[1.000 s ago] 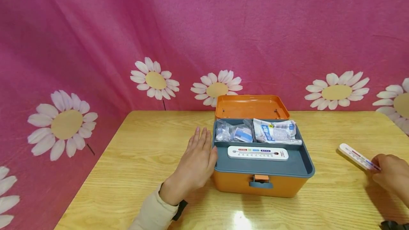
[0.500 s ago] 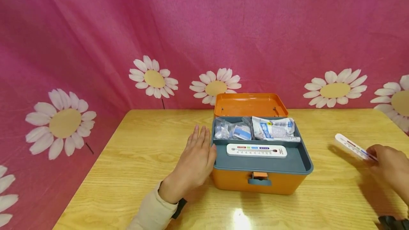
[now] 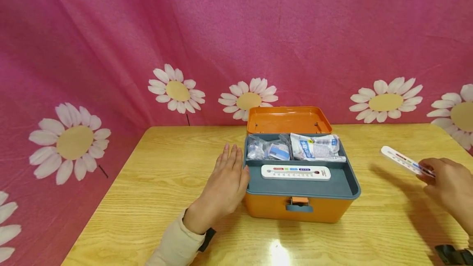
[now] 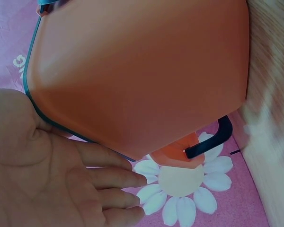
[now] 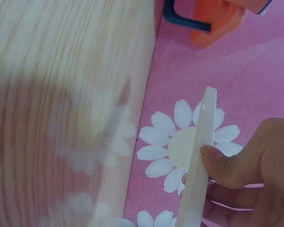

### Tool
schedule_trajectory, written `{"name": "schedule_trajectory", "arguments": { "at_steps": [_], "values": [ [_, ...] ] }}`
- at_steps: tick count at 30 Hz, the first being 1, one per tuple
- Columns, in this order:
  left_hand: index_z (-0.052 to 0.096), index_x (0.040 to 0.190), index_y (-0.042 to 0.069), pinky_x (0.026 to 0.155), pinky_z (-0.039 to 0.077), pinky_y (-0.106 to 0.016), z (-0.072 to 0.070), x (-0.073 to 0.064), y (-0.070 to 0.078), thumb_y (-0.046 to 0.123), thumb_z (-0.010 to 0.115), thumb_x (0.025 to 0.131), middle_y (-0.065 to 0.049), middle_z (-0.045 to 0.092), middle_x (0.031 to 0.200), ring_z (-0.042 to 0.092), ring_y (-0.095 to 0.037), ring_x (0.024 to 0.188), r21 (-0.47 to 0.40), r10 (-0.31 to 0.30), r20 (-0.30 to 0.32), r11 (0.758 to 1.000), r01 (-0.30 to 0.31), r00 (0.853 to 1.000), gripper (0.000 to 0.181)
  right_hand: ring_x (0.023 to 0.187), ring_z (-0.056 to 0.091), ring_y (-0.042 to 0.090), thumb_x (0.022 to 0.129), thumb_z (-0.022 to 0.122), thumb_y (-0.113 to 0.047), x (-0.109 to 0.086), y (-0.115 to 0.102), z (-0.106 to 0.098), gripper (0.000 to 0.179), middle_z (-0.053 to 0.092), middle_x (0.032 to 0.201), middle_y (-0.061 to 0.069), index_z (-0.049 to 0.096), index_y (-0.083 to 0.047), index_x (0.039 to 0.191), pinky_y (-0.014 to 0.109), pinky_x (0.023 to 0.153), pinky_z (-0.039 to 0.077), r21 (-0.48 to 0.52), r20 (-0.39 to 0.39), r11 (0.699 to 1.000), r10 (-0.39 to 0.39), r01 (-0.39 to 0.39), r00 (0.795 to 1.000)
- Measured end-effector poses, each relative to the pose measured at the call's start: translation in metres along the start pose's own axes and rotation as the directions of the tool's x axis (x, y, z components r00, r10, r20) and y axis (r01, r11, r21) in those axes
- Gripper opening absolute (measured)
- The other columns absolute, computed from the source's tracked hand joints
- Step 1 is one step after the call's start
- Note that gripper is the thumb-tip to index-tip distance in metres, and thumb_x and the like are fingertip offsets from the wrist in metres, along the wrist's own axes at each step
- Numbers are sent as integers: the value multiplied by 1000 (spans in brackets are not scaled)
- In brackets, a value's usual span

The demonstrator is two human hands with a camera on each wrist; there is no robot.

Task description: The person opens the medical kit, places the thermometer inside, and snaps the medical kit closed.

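Observation:
An orange box (image 3: 281, 207) with a grey-blue inner tray stands on the table, its lid (image 3: 290, 119) folded back. In the tray's front part lies a white thermometer (image 3: 295, 173) with coloured labels. Plastic-wrapped items (image 3: 269, 150) and a white-and-blue packet (image 3: 315, 147) fill the compartments behind. My left hand (image 3: 224, 182), fingers straight, rests along the box's left side; the left wrist view shows its palm (image 4: 42, 170) by the rim. To the right of the box, my right hand (image 3: 447, 182) pinches a second white thermometer (image 3: 400, 160) between thumb and fingers, raised above the table.
The wooden table (image 3: 159, 167) runs back to a pink cloth (image 3: 229, 32) printed with white daisies. A dark handle (image 4: 210, 142) sticks out on the lid side of the box. Light glares on the table in front of the box.
My right hand has lifted the second thermometer off the table and moved it slightly up and to the left. The left hand stays at the box's side.

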State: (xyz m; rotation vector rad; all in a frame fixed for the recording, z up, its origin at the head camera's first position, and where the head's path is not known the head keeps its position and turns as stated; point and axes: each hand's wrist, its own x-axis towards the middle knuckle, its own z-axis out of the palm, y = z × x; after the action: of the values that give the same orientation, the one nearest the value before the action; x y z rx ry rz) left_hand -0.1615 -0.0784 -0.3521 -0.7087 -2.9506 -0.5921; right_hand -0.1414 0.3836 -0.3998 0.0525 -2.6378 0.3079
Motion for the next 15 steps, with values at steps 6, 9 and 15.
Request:
{"name": "schedule_trajectory", "arguments": {
  "at_steps": [6,9,15],
  "values": [
    [27,147,-9,117,8,-48,0,0,0,31,28,105,-22,17,157,3,-35,146,-6,-3,10,1000,3,1000,58,61,53,45,59,71,15,-1,1,1,32,53,71,29,54,19,86,57,56,41,2,12,1000,-15,15,1000],
    [27,147,-9,117,8,-49,0,0,0,31,28,105,-22,16,157,3,-36,146,-6,1,14,1000,-1,1000,58,61,53,43,59,71,14,-1,1,1,31,54,71,28,55,17,86,56,55,41,3,13,1000,-24,23,1000],
    [28,146,-10,117,8,-49,0,0,-1,29,28,105,-23,18,156,3,-35,146,-14,11,-2,1000,-11,1000,57,62,54,42,65,71,11,2,-3,0,27,55,74,27,57,14,88,53,54,43,-9,32,999,-38,38,999]
  ]
}}
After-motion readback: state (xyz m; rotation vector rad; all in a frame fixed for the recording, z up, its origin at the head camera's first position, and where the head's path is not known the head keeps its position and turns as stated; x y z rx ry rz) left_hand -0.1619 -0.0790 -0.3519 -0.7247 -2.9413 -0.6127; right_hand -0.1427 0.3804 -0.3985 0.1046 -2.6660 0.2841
